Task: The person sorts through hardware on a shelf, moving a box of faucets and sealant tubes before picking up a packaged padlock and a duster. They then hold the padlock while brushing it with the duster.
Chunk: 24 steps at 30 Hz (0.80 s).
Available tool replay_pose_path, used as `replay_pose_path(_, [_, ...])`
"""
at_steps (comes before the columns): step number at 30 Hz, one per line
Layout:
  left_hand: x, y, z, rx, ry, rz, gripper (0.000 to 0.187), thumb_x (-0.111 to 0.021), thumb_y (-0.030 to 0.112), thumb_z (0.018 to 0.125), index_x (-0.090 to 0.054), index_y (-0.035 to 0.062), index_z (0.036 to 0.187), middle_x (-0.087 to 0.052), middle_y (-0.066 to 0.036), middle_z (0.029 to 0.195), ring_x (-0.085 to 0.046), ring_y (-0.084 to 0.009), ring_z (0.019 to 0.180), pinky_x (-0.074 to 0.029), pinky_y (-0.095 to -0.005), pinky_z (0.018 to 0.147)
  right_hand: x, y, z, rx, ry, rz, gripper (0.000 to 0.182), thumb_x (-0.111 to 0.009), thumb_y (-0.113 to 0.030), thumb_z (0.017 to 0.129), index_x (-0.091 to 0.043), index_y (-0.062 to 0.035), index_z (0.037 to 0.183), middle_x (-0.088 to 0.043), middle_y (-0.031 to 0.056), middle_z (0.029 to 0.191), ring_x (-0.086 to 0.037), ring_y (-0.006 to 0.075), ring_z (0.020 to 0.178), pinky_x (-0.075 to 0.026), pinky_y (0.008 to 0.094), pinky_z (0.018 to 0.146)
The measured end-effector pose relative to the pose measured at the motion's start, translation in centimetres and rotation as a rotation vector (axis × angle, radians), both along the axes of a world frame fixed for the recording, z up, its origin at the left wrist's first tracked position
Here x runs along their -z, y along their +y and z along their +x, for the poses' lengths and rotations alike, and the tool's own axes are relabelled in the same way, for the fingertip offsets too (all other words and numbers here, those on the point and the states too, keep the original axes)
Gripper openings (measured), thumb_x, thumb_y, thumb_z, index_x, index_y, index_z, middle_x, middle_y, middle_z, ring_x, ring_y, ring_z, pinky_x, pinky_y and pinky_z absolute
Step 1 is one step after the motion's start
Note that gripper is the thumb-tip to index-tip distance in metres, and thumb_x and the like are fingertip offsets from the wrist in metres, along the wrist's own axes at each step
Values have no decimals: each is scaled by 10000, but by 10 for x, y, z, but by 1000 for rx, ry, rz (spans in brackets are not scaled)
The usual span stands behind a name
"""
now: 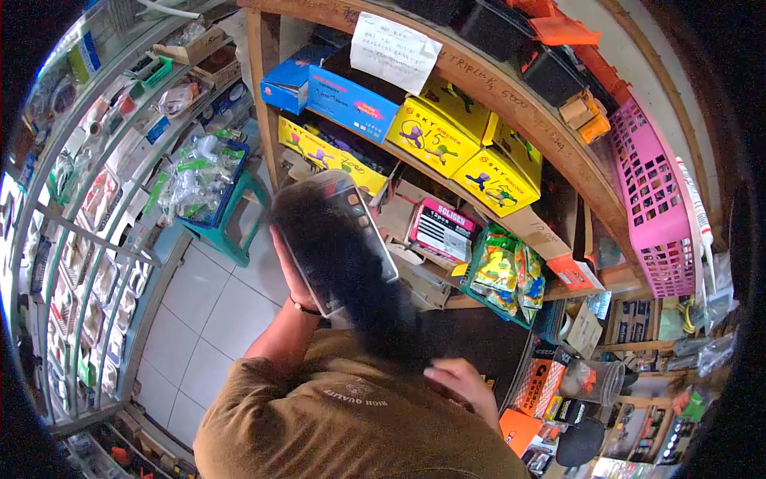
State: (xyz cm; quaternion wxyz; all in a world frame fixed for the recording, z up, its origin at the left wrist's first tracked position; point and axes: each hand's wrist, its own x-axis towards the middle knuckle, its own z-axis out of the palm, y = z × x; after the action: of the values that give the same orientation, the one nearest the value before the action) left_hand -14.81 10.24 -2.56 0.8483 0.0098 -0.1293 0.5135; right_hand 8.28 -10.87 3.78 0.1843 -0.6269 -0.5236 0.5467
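My left hand (292, 270), with a band at its wrist, is closed around the left edge of a flat box (382, 245) with pale edges and a row of small orange-brown pictures. A dark, fluffy-looking duster (339, 247), smeared by motion, lies across the front of the box and covers most of it. Its lower end runs down toward my right hand (464, 385), whose fingers are curled in front of my brown shirt (351, 423). The grip of that hand is partly blurred.
Wooden shelves ahead hold yellow boxes (440, 137), a blue box (351, 102) and a green basket (477, 297) of packets. A pink basket (650, 199) hangs at right. A green stool (249, 219) bears bagged goods. Metal racks (92, 239) line the left above the tiled floor (203, 295).
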Motion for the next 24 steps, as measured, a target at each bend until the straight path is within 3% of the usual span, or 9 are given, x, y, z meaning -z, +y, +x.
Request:
replay_pose_path(2, [-30,-4,4,-46,242,166,868,-330,746,765,-304,121,1367,-434,-172,1302,-462,-357,1151,-368,-544,955,-3,-4,-6,-145,-1,223,285,-503,-213,915,-530,-5,723,-483,0,609,-457,92,574,-385,260,533])
replay_pose_path(11, [-46,-17,-10,-38,313,-1,957,-362,772,721,-295,58,1354,-449,-211,1267,-505,-397,1090,-435,-505,900,-11,5,-14,-138,-11,53,329,-536,-272,899,-486,-12,704,-406,5,585,-372,86,586,-341,268,526])
replay_pose_path(13, [6,-2,6,-68,699,-90,989,-347,798,700,-297,58,1355,-442,-200,1280,-492,-399,1104,-421,-516,913,-14,7,-17,2,15,-16,330,-543,-268,897,-484,0,714,-413,13,579,-364,85,577,-342,275,520])
replay_pose_path(14, [-31,-19,-6,-151,291,-102,910,-323,748,761,-296,62,1357,-438,-182,1292,-479,-386,1123,-403,-525,928,-17,12,-24,131,-10,-135,342,-539,-280,898,-489,0,709,-433,12,576,-364,77,568,-343,275,515])
replay_pose_path(17, [-36,-24,-6,-134,241,-60,895,-334,732,771,-285,65,1365,-422,-177,1313,-460,-387,1145,-389,-532,937,-6,9,-10,-80,25,-69,342,-530,-277,901,-502,-5,696,-460,4,572,-388,72,552,-346,273,506])
replay_pose_path(18, [-32,-10,0,-85,607,-68,931,-351,752,745,-280,63,1368,-408,-185,1324,-454,-392,1151,-383,-536,941,-2,8,-7,-197,-16,58,354,-523,-276,902,-495,-13,667,-466,-8,567,-407,71,546,-350,266,499])
replay_pose_path(19, [-45,-27,-16,-62,309,27,867,-343,707,787,-281,65,1367,-409,-188,1322,-455,-391,1151,-387,-531,940,-3,8,-8,-199,-14,58,354,-523,-276,902,-495,-13,667,-466,-8,567,-407,71,546,-350,266,499])
replay_pose_path(22, [-30,-30,-10,-212,255,-219,836,-322,700,804,-295,82,1366,-465,-132,1264,-470,-301,1152,-355,-454,995,-3,7,-10,134,67,-127,316,-533,-255,894,-523,-10,695,-472,-6,567,-436,73,561,-371,263,513])
replay_pose_path(24, [-1,-28,-16,-179,283,-88,860,-317,720,791,-290,86,1371,-433,-121,1308,-460,-301,1165,-354,-459,994,-9,10,-8,8,52,-102,317,-531,-252,895,-522,-12,689,-470,-6,564,-433,74,555,-368,264,510])
